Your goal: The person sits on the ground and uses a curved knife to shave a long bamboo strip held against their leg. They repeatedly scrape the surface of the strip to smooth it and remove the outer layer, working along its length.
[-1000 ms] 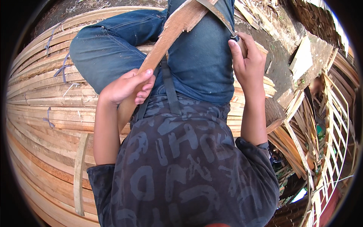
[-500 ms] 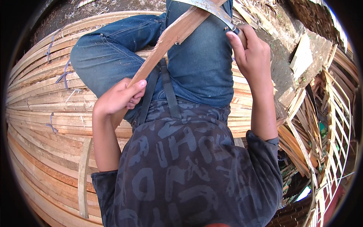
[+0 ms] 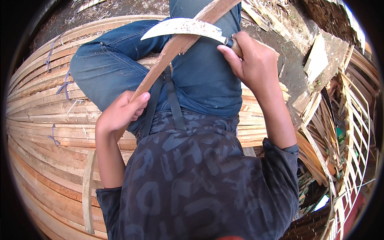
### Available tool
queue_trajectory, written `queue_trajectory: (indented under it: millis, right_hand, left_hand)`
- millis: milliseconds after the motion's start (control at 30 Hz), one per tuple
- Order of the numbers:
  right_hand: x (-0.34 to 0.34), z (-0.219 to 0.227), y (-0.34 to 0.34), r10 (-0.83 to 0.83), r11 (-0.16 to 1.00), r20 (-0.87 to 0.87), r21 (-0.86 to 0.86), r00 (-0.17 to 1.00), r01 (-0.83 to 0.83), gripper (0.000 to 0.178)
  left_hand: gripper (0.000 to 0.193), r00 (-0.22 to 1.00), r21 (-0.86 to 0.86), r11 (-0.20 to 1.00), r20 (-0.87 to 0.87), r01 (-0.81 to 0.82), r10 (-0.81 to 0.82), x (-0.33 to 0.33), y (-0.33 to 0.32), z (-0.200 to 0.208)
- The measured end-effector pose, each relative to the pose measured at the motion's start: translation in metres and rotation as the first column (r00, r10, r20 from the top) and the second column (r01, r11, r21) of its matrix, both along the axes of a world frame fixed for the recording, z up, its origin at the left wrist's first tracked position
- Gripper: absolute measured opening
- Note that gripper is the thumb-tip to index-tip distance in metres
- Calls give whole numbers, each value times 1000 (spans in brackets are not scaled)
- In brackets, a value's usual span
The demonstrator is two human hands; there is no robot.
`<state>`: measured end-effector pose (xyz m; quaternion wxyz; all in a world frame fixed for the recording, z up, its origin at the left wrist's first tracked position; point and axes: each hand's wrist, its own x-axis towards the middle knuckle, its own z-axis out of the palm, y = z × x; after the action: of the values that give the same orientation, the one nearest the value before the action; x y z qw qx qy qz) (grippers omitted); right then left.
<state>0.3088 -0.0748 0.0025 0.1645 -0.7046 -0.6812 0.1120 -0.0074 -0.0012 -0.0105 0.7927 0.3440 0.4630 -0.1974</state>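
My left hand (image 3: 123, 111) is closed around the lower end of a long wooden slat (image 3: 162, 60), which slants up to the right across my jeans-clad legs. Its edge looks rough and splintered midway. In my right hand (image 3: 253, 60) is the wooden handle of a curved knife (image 3: 180, 28), a sickle-like blade with a pale, spotted face. The blade lies across the slat, its tip pointing left beyond the wood. Whether its edge bites into the slat I cannot tell.
Bundles of long wooden strips (image 3: 44, 132), tied with thin purple cords (image 3: 65, 86), spread beneath me and to the left. A grey stone slab (image 3: 298, 64) lies to the right with a pale wood chip (image 3: 318, 54) on it. Farther right stands a woven lattice (image 3: 354, 160) beside loose strips.
The knife has come down and left along the slat toward my left hand, and more of its blade shows. My left hand keeps its hold with a slight shift.
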Motion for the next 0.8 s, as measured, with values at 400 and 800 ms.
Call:
queue_trajectory:
  millis: [400,800]
  right_hand:
    - [46,19,-15,-271,962,71,16,960,271,35]
    - [39,21,-17,-102,995,221,5,970,103,39]
  left_hand:
    - [44,975,422,879,-105,221,-194,-7,-3,19]
    - [39,978,572,793,-152,208,-147,-3,-17,28]
